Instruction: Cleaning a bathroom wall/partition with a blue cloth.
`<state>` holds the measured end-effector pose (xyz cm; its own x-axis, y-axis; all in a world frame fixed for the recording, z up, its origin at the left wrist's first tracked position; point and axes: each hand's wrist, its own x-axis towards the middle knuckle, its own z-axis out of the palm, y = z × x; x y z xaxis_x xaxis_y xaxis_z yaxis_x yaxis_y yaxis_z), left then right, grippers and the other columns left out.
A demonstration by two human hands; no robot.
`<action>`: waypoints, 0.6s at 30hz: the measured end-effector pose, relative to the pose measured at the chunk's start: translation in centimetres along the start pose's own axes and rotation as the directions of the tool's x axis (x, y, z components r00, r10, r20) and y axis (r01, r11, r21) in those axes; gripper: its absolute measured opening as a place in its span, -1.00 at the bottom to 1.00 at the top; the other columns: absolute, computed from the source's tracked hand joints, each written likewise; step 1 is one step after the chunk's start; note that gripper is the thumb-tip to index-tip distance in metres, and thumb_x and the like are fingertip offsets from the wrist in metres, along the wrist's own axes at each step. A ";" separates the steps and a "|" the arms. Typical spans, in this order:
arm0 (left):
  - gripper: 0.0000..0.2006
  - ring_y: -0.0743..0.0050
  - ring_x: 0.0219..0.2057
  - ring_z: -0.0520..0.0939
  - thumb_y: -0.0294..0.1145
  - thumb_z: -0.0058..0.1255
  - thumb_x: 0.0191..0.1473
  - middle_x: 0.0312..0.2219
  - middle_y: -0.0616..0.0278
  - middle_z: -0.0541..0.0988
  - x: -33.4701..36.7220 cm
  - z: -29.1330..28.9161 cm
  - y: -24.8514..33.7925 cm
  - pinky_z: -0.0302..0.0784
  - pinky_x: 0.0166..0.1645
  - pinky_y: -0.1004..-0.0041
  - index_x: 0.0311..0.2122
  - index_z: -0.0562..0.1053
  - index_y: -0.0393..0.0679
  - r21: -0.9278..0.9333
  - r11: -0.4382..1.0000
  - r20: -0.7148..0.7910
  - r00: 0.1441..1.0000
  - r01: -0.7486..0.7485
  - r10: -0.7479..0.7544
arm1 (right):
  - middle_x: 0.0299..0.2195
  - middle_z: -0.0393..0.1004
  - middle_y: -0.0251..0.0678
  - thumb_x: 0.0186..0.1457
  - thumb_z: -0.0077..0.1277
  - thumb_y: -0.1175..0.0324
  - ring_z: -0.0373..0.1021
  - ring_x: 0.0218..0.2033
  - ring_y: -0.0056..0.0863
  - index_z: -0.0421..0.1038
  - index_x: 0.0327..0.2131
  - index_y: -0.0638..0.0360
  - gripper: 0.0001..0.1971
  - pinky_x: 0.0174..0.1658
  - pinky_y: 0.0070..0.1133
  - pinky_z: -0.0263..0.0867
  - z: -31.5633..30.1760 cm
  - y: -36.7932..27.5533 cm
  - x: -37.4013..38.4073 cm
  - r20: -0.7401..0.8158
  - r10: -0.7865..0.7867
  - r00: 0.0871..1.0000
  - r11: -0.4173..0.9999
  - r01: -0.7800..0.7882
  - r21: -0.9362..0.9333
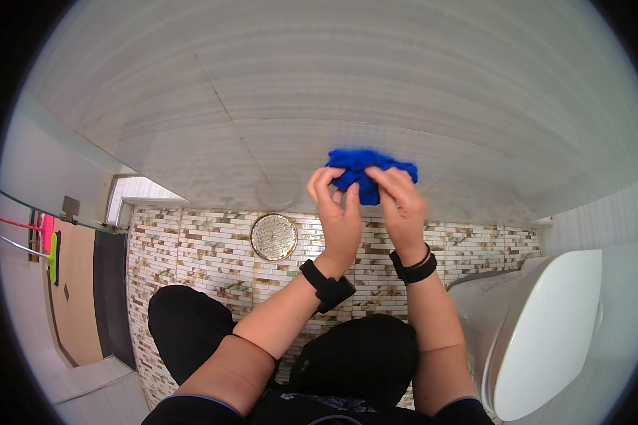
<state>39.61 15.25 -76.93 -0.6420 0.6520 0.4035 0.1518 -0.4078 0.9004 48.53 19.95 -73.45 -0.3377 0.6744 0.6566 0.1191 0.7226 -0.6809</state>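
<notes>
A crumpled blue cloth (364,159) is bunched up in front of the pale grey tiled wall (262,106), low down near the floor. My left hand (339,223) grips its left side, fingers curled and thumb pointing up at the cloth's lower edge. On the other side my right hand (403,205) pinches the cloth with bent fingers. Both arms reach forward, a black band round each wrist. Whether the cloth touches the wall is hard to tell.
A white toilet (546,333) stands close on the right. A round perforated metal disc (274,236) appears over the mosaic floor (213,262) left of my hands. At far left are a glass panel (49,163) and pink and green cleaning tools (52,258). My black-clad knees (191,329) are below.
</notes>
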 end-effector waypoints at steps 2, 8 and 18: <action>-0.66 0.46 -0.10 0.28 -0.67 -0.10 0.01 -0.12 0.20 0.19 -0.9 -0.9 -1.7 0.22 0.03 0.48 -0.09 0.19 -0.19 0.132 0.989 -0.056 0.997 0.062 -0.055 | -0.42 0.44 -0.18 -0.12 -0.16 0.70 0.36 -0.37 -0.26 0.47 -0.26 0.25 -0.68 -0.27 -0.50 0.27 1.0 1.7 -1.6 0.084 0.082 0.993 0.997 -0.083 0.010; -0.67 0.46 -0.20 0.30 -0.76 -0.16 -0.10 -0.22 0.16 0.24 -4.1 -3.4 -13.9 0.26 -0.08 0.49 -0.21 0.16 -0.18 0.075 0.924 -0.140 0.922 0.375 -0.362 | -0.33 0.48 -0.11 -0.10 -0.19 0.69 0.40 -0.23 -0.18 0.47 -0.24 0.23 -0.66 -0.14 -0.44 0.31 4.4 7.9 -7.1 0.283 0.201 0.938 0.980 -0.187 -0.074; -0.67 0.41 -0.19 0.35 -0.66 -0.06 -0.08 -0.24 0.15 0.26 -2.9 -5.1 -12.9 0.31 -0.09 0.46 -0.16 0.20 -0.23 -0.228 0.745 -0.125 0.740 0.628 -0.661 | -0.26 0.47 -0.04 -0.09 -0.21 0.72 0.39 -0.17 -0.13 0.47 -0.19 0.20 -0.61 -0.06 -0.42 0.28 6.6 7.4 -7.5 0.288 0.275 0.917 0.961 -0.259 -0.095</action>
<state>35.64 15.35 -90.51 -0.6688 0.6723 -0.3174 -0.4610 -0.0401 0.8865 45.77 19.29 -85.55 -0.5463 0.7736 0.3211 0.2907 0.5347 -0.7935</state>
